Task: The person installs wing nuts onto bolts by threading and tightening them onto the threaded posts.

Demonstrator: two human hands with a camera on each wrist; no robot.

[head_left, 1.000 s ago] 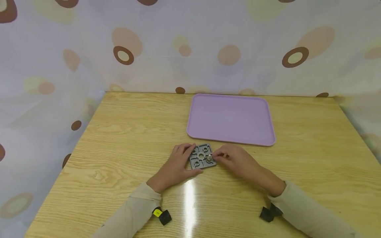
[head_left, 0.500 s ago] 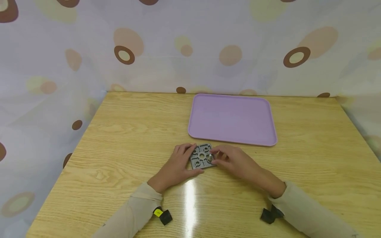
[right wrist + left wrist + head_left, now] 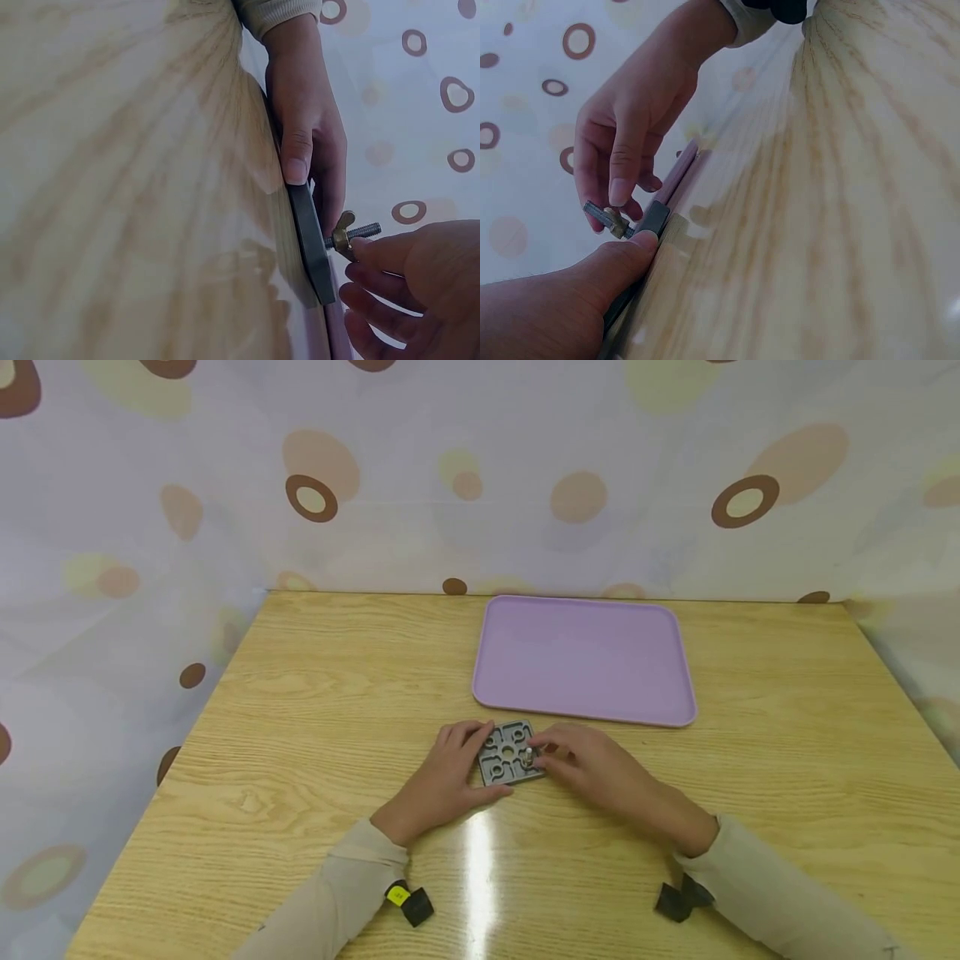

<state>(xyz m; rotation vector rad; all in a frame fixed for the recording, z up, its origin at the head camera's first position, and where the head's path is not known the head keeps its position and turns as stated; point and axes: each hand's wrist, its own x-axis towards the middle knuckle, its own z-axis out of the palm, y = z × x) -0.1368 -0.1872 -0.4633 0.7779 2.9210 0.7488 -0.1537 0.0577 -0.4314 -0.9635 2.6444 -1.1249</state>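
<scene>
A square grey metal plate [image 3: 496, 771] with round holes and raised ribs lies flat on the wooden table. My left hand [image 3: 442, 777] holds it at the left, the thumb along its near edge and the fingers at its far left corner. From the plate's right side a threaded bolt [image 3: 373, 229] stands up, carrying a brass wing nut [image 3: 343, 238]. My right hand [image 3: 592, 764] has thumb and index finger at the wing nut, one on each side. In the right wrist view the right thumb touches a wing, while the other fingers curve loosely beside it.
Behind the plate lies a purple tray [image 3: 581, 660], its front rim close to the right hand. A patterned cloth [image 3: 525, 552] closes off the back and sides of the table [image 3: 337, 710].
The right thumb and index finger have shifted from the bolt's right side to either side of the wing nut. The left hand and the plate stay in place.
</scene>
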